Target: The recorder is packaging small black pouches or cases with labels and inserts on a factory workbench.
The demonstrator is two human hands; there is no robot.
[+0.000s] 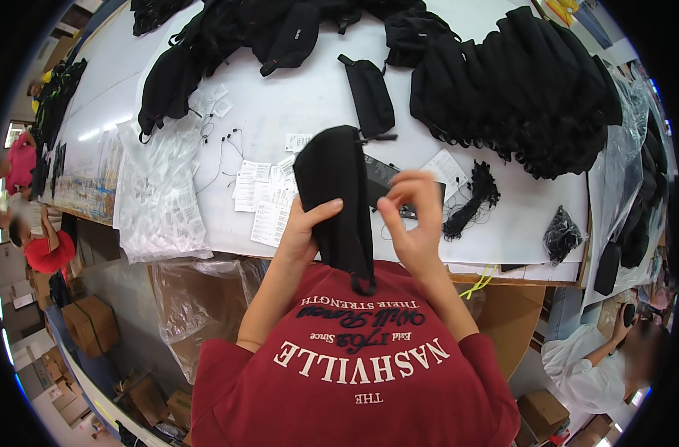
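Note:
A black fabric pouch stands nearly upright in front of my chest, with a zipper along its right side and a small loop at its bottom end. My left hand grips its left side, thumb lying across the front. Just right of the pouch, my right hand is raised with bent fingers, blurred by motion; whether it holds anything is unclear. Behind that hand lies a dark flat item, partly hidden. Another black pouch lies flat on the white table beyond.
Black pouches are piled at the far right, more at the back. Printed paper slips, a plastic-wrapped stack and bundled black cords lie nearby. A small bag of black pieces sits near the right edge. Other people work on both sides.

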